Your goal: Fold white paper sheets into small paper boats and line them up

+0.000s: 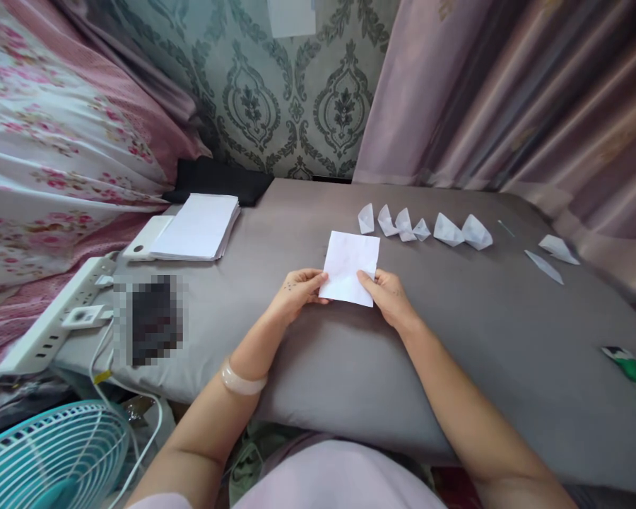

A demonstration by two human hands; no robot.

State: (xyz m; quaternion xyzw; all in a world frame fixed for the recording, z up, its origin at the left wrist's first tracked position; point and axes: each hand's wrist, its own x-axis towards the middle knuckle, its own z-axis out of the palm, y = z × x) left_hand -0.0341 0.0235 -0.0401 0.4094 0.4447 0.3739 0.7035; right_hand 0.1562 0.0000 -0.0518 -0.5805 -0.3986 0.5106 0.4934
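the left hand (295, 291) pinches the left edge of a white sheet of paper (350, 265) near its lower corner, thumb in front and fingers behind, and a pale bracelet (242, 382) circles that forearm. the right hand (391, 293) pinches the same sheet at its lower right side, its thumb lying across the front. the sheet is held tilted above the near middle of a table covered in grey cloth (344, 375). just beyond it, to the right, stands a row of small folded papers (448, 230); farther right lie a thin stick (506, 228), a narrow pointed paper (543, 266) and a folded white piece (559, 249). on the left are a stack of white paper (196, 225) and a power strip (58, 318), with a blue fan (58, 452) in the near corner.
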